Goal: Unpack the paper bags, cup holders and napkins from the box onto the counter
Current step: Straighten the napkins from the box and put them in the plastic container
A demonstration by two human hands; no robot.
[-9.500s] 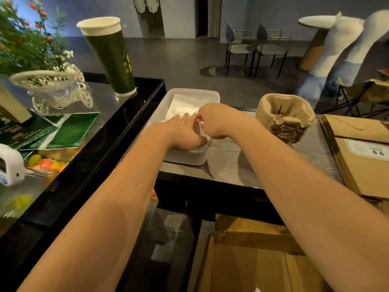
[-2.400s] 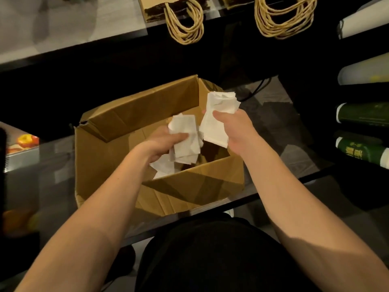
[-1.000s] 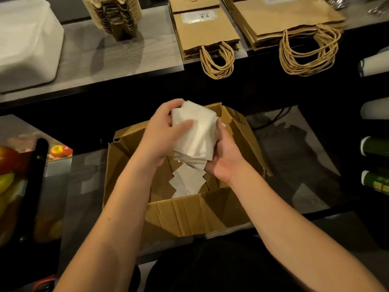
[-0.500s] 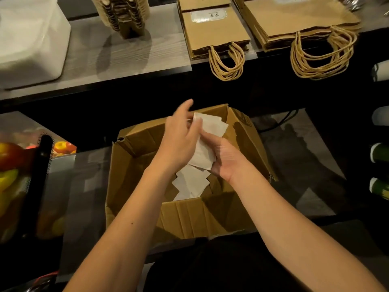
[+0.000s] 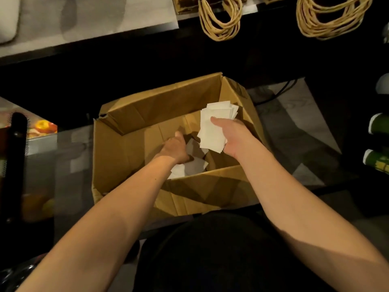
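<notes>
An open cardboard box [image 5: 126, 148] stands on a low glass shelf below the counter. My right hand [image 5: 233, 135] holds a stack of white napkins [image 5: 214, 129] above the box's right side, thumb on top of the stack. My left hand [image 5: 174, 148] reaches down inside the box, onto the loose napkins [image 5: 189, 167] lying on its bottom. Its fingers are hidden from me. Rope handles of paper bags [image 5: 219, 22] hang over the counter edge [image 5: 94, 28] at the top.
A second bundle of bag handles [image 5: 330, 15] hangs at the top right. Green and white cups [image 5: 379, 125] lie on their sides at the right. A corner of a white tub [image 5: 8, 20] shows at top left. Fruit pictures [image 5: 42, 127] lie under glass at left.
My left hand has let go of the stack and dropped into the box. My right hand now holds the stack alone. My view has tilted down, so less of the counter shows.
</notes>
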